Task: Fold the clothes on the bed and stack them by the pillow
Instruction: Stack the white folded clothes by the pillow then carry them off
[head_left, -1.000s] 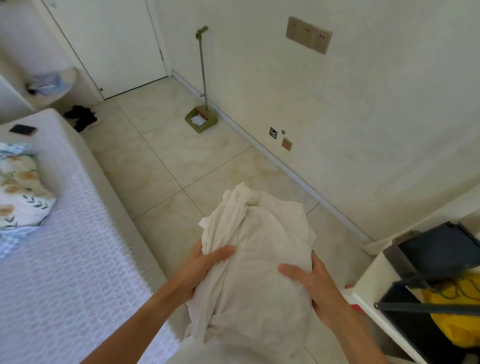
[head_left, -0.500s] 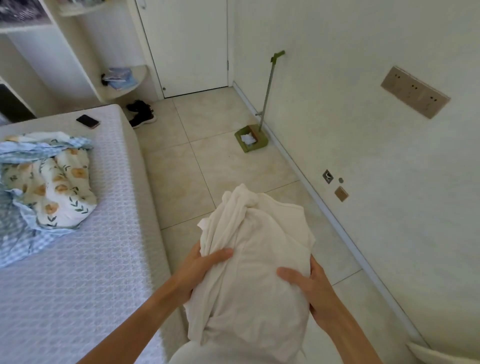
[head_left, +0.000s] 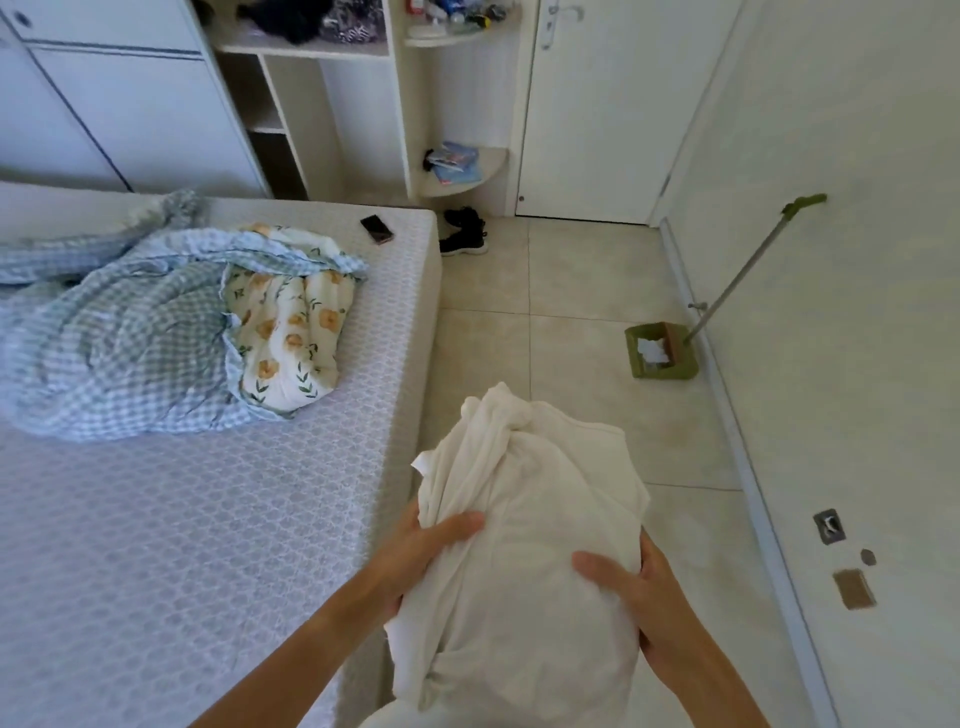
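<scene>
Beige floor tiles (head_left: 582, 364) filled the frame centre; white shelves (head_left: 311, 104) and a door (head_left: 597, 114) stood at top, a plain wall (head_left: 857, 312) at right.

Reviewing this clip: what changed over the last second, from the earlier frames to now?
Mainly the view: the head turned left, so the bed, the checked quilt and the phone came fully into view, and the dustpan slid right. Nothing was taken hold of or let go. The left hand and right hand still grip the bundled white garment the same way, beside the bed.
</scene>
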